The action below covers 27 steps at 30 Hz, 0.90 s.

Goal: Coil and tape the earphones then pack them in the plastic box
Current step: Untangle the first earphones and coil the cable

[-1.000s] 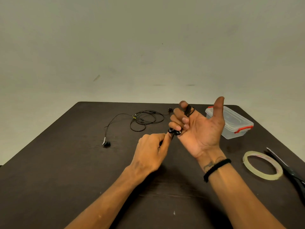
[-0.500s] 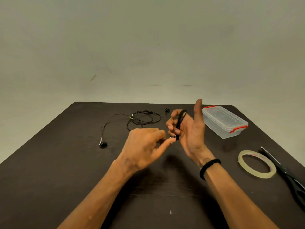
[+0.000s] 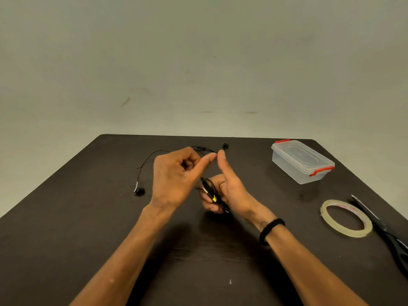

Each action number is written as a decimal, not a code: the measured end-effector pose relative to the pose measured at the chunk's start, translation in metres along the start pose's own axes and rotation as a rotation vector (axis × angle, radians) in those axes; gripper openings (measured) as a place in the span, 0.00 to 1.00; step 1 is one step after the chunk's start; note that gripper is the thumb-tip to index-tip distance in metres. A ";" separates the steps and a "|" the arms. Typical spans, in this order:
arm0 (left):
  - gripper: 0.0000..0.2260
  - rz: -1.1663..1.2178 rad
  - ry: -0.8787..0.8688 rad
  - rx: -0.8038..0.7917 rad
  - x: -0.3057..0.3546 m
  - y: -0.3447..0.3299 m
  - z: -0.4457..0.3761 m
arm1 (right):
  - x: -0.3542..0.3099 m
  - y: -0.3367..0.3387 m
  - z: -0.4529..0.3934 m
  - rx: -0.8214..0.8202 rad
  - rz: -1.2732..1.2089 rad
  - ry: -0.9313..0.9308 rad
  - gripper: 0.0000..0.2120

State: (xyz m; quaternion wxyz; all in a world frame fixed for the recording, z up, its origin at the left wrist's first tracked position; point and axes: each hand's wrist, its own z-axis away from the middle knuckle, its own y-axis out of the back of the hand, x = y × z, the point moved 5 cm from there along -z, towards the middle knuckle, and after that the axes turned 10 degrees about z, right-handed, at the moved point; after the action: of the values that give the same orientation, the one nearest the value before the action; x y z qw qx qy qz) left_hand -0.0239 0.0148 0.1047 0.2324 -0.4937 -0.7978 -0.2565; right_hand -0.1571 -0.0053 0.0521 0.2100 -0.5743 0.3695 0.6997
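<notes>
The black earphones' cable is partly wound round the fingers of my right hand (image 3: 229, 191), with the plug and a yellow mark showing at the coil (image 3: 213, 195). My left hand (image 3: 176, 173) is raised above the table and pinches the cable near my right thumb tip. The loose cable (image 3: 152, 156) trails left behind my left hand to one earbud (image 3: 139, 191) on the table; the other earbud (image 3: 225, 145) lies farther back. The clear plastic box (image 3: 302, 161) with red clips stands shut at the back right.
A roll of clear tape (image 3: 345, 218) lies flat on the right side of the dark table (image 3: 66, 228). Black scissors (image 3: 384, 230) lie just right of the tape, near the table's right edge.
My right hand has turned and dropped lower, its palm now edge-on. My left hand rose and carried the cable up and over toward my right thumb. The loose loop on the table has shrunk.
</notes>
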 end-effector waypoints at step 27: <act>0.12 0.546 0.638 -0.396 -0.039 -0.021 0.010 | -0.013 0.046 0.011 0.178 -0.889 0.182 0.36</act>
State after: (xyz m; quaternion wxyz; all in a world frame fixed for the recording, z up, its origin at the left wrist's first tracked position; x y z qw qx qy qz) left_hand -0.0284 -0.0124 0.0690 0.4266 -0.6170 -0.4628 -0.4724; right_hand -0.1934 -0.0246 0.0782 0.5049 -0.7157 0.1627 0.4543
